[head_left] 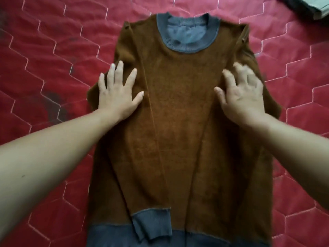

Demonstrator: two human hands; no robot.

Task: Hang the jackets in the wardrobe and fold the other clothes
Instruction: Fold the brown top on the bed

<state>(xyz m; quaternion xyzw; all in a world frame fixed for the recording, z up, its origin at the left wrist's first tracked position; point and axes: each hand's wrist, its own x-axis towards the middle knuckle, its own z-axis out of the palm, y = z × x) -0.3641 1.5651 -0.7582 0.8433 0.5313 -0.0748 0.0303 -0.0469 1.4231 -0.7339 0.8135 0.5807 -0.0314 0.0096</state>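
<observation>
your sweater [178, 107] lies flat on the red bedspread [44, 50], long axis running straight away from you, collar [187, 47] at the far end, hem [110, 236] nearest you. one cuff [151, 223] lies folded in by the hem. your left hand [117, 93] presses its left side, fingers spread straight, gripping nothing; your right hand [243, 97], blurred, rests flat on the right side, holding nothing. a folded pile [306, 6] sits far right, well apart.

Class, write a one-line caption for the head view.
Left hand and right hand press flat on a brown sweater on a red quilt.
</observation>
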